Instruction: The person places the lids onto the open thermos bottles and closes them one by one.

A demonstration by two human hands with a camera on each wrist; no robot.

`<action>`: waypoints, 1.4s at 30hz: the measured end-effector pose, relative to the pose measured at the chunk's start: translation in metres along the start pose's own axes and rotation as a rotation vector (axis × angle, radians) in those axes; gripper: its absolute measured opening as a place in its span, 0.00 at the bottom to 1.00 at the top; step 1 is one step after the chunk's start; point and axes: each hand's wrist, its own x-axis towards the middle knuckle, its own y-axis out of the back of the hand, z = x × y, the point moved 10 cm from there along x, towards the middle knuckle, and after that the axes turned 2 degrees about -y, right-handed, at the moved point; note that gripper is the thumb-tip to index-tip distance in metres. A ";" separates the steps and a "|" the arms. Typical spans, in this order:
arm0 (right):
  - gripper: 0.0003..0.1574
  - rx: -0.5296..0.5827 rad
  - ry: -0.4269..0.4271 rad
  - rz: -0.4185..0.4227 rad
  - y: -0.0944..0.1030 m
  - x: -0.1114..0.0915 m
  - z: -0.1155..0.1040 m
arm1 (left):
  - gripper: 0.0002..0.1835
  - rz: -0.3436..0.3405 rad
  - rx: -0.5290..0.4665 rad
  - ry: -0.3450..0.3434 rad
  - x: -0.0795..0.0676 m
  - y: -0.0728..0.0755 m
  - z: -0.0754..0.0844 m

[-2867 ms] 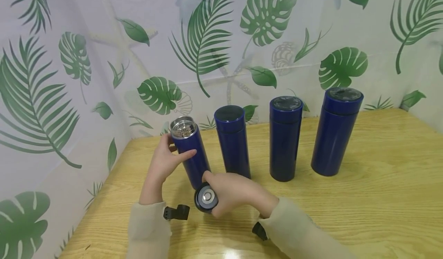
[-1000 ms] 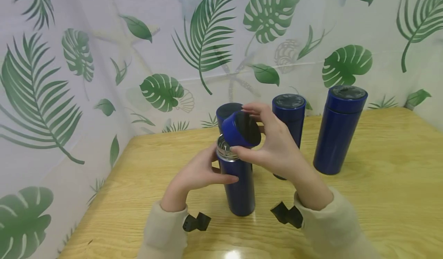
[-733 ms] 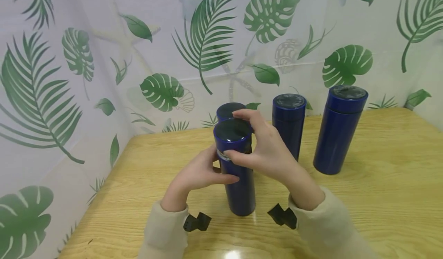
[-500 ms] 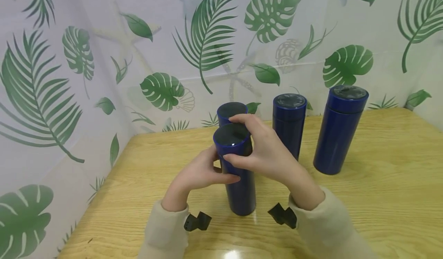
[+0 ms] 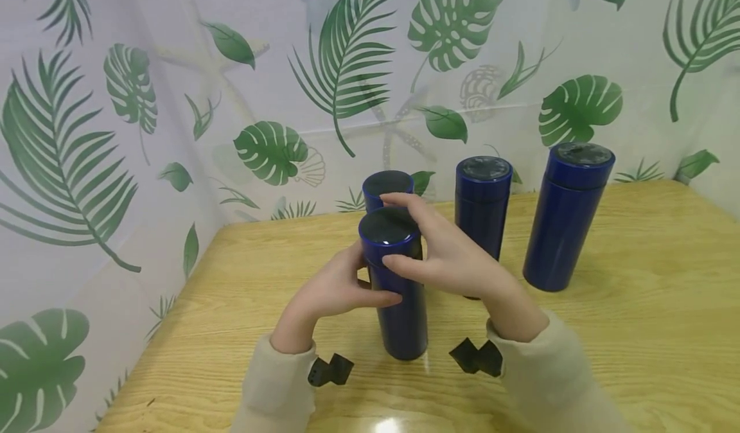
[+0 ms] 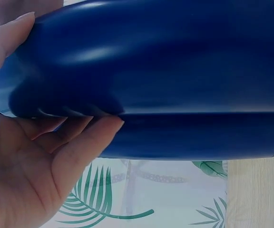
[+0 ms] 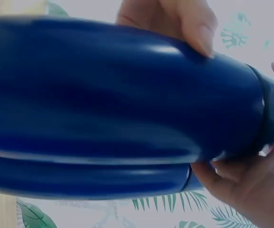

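A dark blue thermos bottle (image 5: 403,324) stands upright on the table, in front of another blue thermos. My left hand (image 5: 329,285) grips its body from the left, thumb across the front; in the left wrist view the fingers (image 6: 87,147) curl behind it. The lid (image 5: 388,229), blue with a glossy black top, sits on the bottle's mouth, level, with a thin seam below it and no steel showing. My right hand (image 5: 453,253) grips the lid from the right, thumb in front and index finger at the back. In the right wrist view the lid (image 7: 273,109) lies between thumb and fingers.
Behind the held bottle stands a capped blue thermos (image 5: 386,181), mostly hidden. Two more capped thermoses, one (image 5: 483,211) just right of my right hand and one (image 5: 569,218) farther right, stand on the wooden table (image 5: 653,304). A leaf-patterned sheet (image 5: 358,99) hangs behind.
The bottle has come right and forward, from the row's left end. My right hand has brought the lid up, tilted it level and set it over the steel mouth; since then the right hand has turned slightly.
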 end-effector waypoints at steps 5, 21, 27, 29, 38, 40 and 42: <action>0.45 0.002 -0.011 0.062 0.006 -0.001 0.003 | 0.38 0.006 0.005 0.007 0.001 0.000 -0.001; 0.52 0.036 -0.046 -0.013 0.004 -0.001 0.012 | 0.38 0.015 0.013 0.009 0.003 0.000 -0.004; 0.52 -0.063 -0.076 0.067 0.005 0.001 0.013 | 0.38 0.018 0.016 0.000 0.003 0.001 -0.002; 0.50 -0.018 -0.048 0.031 0.004 0.000 0.011 | 0.38 0.017 0.016 0.009 0.002 0.000 -0.002; 0.53 -0.011 -0.038 0.055 0.005 0.000 0.010 | 0.38 0.024 0.012 0.003 0.001 0.001 0.001; 0.54 -0.046 -0.053 0.074 0.005 0.000 0.010 | 0.38 0.020 0.015 -0.004 0.001 0.001 -0.001; 0.52 -0.023 -0.032 0.043 0.003 0.000 0.009 | 0.38 0.019 0.011 -0.006 0.000 0.000 -0.001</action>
